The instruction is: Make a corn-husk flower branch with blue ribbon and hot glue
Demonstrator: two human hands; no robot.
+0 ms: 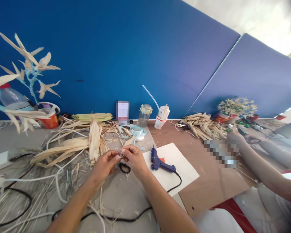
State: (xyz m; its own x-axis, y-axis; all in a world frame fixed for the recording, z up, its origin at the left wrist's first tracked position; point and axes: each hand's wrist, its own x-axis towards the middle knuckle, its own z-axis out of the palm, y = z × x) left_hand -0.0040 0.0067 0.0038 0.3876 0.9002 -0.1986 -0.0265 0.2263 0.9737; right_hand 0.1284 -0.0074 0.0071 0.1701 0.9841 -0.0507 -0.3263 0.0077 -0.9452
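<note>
Grey tabletop [126,197]; thin papery husk strip [123,152] between hands [104,165] [135,160]

Tiny bit [122,155] at the fingertips [118,158] (too small to tell), card [123,112] pixelated, co-worker's hand [223,150] blurred

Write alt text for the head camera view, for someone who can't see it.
The left hand and right hand pinch a thin pale strip between them over a grey table strewn with dried corn husks. A blue glue gun lies on a white sheet to their right, and another person's arm shows at the far right.
</note>
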